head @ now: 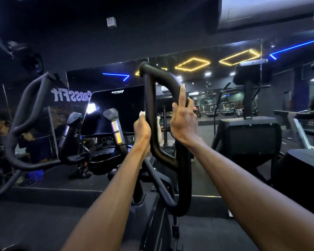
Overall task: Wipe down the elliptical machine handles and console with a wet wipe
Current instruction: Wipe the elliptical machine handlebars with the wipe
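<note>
A black looped right handle (150, 98) of the elliptical rises in the middle of the view. My left hand (142, 128) grips its straight inner bar with a white wet wipe (141, 113) pressed against it; more of the wipe shows white behind the bar. My right hand (184, 120) holds the loop's curved outer bar, index finger stretched up along it. The dark console screen (116, 109) stands behind to the left, above two short grips with silver sensor bands (116, 131). The black left handle (28, 109) curves up at far left.
A wall mirror ahead reflects the gym, yellow and blue ceiling lights and reversed CrossFit lettering (71, 96). Another black machine (248, 134) stands to the right. A person (0, 127) shows at the left edge. Black cup holders (102, 159) sit below the console.
</note>
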The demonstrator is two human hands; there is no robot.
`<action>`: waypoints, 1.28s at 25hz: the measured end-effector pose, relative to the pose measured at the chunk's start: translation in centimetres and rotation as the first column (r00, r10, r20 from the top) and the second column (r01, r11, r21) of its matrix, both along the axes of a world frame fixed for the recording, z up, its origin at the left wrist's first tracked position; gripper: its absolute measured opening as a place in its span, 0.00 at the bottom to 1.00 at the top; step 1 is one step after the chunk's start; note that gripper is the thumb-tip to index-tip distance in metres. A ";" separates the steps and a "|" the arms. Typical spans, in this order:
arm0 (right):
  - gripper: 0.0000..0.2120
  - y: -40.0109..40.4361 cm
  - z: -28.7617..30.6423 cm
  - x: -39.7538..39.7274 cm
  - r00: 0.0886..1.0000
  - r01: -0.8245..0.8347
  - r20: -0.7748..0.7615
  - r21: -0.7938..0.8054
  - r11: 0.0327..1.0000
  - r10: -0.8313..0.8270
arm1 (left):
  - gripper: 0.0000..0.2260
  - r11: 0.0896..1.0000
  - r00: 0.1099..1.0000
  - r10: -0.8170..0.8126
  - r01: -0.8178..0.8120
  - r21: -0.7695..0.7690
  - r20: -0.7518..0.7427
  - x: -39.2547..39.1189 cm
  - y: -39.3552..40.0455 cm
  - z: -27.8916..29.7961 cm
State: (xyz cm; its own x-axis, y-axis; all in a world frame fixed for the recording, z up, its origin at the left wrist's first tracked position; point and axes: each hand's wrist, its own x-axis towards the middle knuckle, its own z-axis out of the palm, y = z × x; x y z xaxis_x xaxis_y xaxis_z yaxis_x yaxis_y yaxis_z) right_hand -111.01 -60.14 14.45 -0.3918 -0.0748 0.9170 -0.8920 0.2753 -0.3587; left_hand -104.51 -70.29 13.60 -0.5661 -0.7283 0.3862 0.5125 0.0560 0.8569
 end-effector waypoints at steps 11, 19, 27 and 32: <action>0.32 2.1 -4.6 1.6 0.980 -0.085 0.189 0.140 0.986 0.057 | 0.15 0.942 0.990 0.135 -0.118 0.315 -0.032 0.6 3.5 -5.6; 0.33 3.4 -5.6 1.9 0.931 -0.211 0.338 0.186 0.960 0.139 | 0.22 0.701 0.910 -0.240 0.403 0.589 -0.337 0.2 3.9 -9.1; 0.33 4.4 -6.2 2.5 0.905 -0.266 0.392 0.213 0.940 0.167 | 0.17 0.766 0.964 -0.165 0.259 0.588 -0.210 0.9 6.8 -9.9; 0.32 4.5 -6.6 2.7 0.908 -0.244 0.392 0.216 0.945 0.145 | 0.13 0.872 0.989 0.145 -0.120 0.475 -0.015 1.7 7.2 -9.8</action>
State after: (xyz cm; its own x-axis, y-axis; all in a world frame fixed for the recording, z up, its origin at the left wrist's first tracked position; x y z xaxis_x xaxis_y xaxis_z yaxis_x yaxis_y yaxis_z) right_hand -108.30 -55.60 7.82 -0.6487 -0.3953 0.6503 -0.7559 0.2352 -0.6110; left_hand -102.85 -63.06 3.78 -0.4408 -0.8976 0.0027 0.5704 -0.2778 0.7730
